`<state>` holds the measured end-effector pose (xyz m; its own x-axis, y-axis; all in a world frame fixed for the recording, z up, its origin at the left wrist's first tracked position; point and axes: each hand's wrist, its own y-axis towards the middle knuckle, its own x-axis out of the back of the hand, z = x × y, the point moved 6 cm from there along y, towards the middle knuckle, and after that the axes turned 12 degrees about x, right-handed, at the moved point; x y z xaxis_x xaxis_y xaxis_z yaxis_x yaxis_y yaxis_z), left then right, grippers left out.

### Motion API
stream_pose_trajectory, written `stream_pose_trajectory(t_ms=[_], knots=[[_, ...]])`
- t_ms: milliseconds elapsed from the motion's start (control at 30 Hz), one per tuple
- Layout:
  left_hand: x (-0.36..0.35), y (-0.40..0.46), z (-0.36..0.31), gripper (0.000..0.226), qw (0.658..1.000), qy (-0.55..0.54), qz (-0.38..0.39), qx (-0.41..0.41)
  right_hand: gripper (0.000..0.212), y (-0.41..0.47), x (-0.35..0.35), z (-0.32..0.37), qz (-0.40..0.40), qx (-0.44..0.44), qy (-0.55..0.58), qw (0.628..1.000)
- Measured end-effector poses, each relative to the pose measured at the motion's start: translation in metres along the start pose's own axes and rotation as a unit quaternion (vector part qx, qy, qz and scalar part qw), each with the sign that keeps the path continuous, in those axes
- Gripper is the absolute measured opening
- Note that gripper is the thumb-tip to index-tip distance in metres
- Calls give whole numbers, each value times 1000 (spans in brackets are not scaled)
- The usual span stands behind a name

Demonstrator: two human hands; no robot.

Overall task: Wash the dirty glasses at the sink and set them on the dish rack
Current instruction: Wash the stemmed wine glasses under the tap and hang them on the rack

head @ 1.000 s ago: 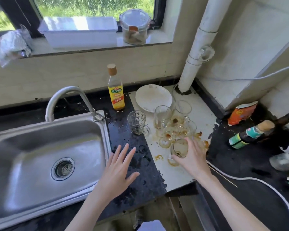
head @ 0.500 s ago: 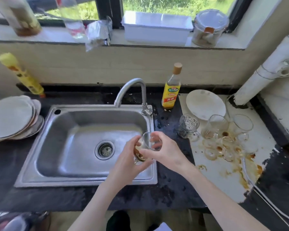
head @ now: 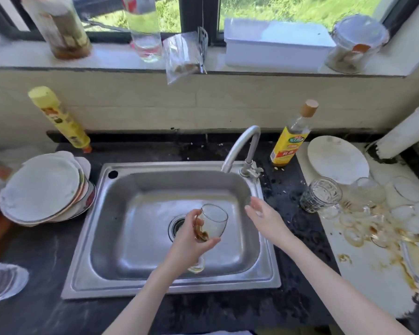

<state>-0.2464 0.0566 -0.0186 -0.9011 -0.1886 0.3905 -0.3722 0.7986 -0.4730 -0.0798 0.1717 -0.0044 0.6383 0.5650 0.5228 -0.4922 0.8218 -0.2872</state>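
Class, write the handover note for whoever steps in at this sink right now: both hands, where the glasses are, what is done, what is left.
Left hand holds a stained wine glass tilted over the sink.
Right hand is open and empty, below the faucet.
No water is visible running.
Other dirty glasses stand on the stained board to the right, beside a patterned mug.
Done: one glass brought to the sink.
Left: wash all; no dish rack is in view.

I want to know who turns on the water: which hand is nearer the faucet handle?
Right. The right hand hangs open just below and in front of the faucet handle. The left hand is lower and further left, over the drain, holding the dirty wine glass.
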Motion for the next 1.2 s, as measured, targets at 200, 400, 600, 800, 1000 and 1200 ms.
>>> stream_pose_trajectory(t_ms=[200, 400, 600, 800, 1000, 1200], knots=[[0, 29, -10, 68, 999, -20, 13, 29, 48, 60, 38, 6, -35, 4, -116, 993], [-6, 58, -17, 69, 998, -49, 8, 39, 40, 99, 45, -2, -22, -3, -132, 991], [-14, 65, -8, 67, 996, -56, -7, 67, 50, 92, 12, -34, -61, 92, -241, 964], [-18, 61, -4, 67, 995, -50, -10, 88, 70, 99, -20, -53, 2, 101, -468, 878], [-20, 60, -3, 67, 992, -64, -7, 107, 69, 102, -24, -55, 43, 64, -486, 870], [-24, 57, 0, 70, 982, -108, 36, 150, 49, 88, -21, -46, 32, 110, -286, 951]])
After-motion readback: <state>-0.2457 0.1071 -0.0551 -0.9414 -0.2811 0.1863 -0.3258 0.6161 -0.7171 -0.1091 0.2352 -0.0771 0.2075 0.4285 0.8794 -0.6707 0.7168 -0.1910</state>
